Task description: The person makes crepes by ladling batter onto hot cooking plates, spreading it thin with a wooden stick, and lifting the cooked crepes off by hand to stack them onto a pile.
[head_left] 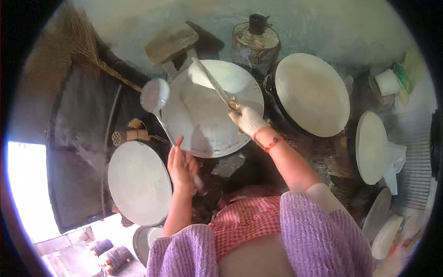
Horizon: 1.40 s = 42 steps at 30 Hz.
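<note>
In the head view my left hand [181, 167] is closed around the handle of a ladle [155, 95]. Its bowl is raised over the left rim of a large round griddle [184, 127]. My right hand [249, 121], in a pale glove with bare fingertips, grips a long flat stick [211, 79]. That stick reaches over the back of the griddle, across a thin white sheet [230, 76] that looks like a flatbread or crepe. Whether the stick is under or only over the sheet, I cannot tell. A pale, thin layer covers part of the griddle's surface.
More round griddles or lids stand around me: one at left [138, 184], one at back right [313, 94] and one at far right [371, 147]. A drum [256, 44] is behind, beside a stone block [171, 44]. A broom [87, 44] leans at left.
</note>
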Available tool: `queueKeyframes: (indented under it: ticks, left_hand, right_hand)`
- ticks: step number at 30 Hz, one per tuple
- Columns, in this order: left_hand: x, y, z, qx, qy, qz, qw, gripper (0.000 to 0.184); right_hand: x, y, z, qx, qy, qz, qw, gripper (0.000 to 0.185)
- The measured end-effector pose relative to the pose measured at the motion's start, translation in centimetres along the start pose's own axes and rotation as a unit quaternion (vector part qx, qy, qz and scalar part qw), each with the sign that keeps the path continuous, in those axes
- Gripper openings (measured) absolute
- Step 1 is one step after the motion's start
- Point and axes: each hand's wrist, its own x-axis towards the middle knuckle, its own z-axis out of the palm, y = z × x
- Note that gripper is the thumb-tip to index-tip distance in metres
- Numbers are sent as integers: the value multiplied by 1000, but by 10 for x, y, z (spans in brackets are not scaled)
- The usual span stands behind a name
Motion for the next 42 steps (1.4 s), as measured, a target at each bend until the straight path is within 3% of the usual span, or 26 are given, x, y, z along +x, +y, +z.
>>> queueKeyframes:
  ticks: [2,4,6,9,10,12,15,17,18,22,25,28,31,36,38,39,40,41,42]
  left_hand:
    - [-35,18,-25,50,61,-29,997,40]
    - [-74,28,-67,40,88,40,994,40]
    - [-99,32,-89,90,135,115,980,37]
    - [-98,27,-109,71,158,61,983,34]
    - [-95,24,-114,60,162,43,984,33]
    - [-101,24,-117,34,189,54,980,32]
    - [-128,30,-119,12,208,154,966,30]
    - [-137,26,-118,49,232,166,957,29]
    - [-136,23,-121,76,227,164,957,29]
    - [-123,8,-100,59,224,167,958,28]
    - [-124,11,-64,8,285,217,934,26]
    - [-130,10,-38,-22,314,235,920,26]
    - [-134,-4,-25,-42,312,249,916,26]
    - [-139,4,6,-55,302,259,916,26]
    - [-149,6,6,-62,327,284,899,29]
    - [-156,3,4,-65,335,289,894,29]
    - [-163,-3,1,-57,347,296,888,29]
    - [-165,-9,-1,-48,357,306,882,29]
    - [-170,-9,-4,-24,364,305,880,28]
  right_hand:
    - [-17,4,-13,138,-26,15,990,44]
    - [-41,12,-38,147,41,97,984,44]
    - [-45,11,-30,139,72,104,982,47]
    - [-19,-1,29,149,39,63,986,44]
    - [-14,-3,28,146,37,62,987,44]
    - [-16,-11,23,-3,-2,0,1000,43]
    - [-53,7,-22,78,44,-8,996,37]
    - [-47,19,-42,225,89,108,964,39]
    - [-37,17,-36,234,90,110,962,39]
    - [-14,4,8,177,-7,63,982,41]
    - [-20,-3,-17,102,-78,19,992,38]
    - [-32,9,-76,137,-46,29,989,41]
    - [1,6,-58,186,-20,47,981,42]
    - [6,-20,-10,61,-174,3,983,42]
    - [3,7,-40,107,-193,-38,975,44]
    - [13,35,-55,108,-158,-139,972,44]
    - [17,44,-77,49,-116,-135,983,42]
    - [29,48,-98,-13,-68,-66,995,43]
    - [26,25,-110,130,-82,56,987,47]
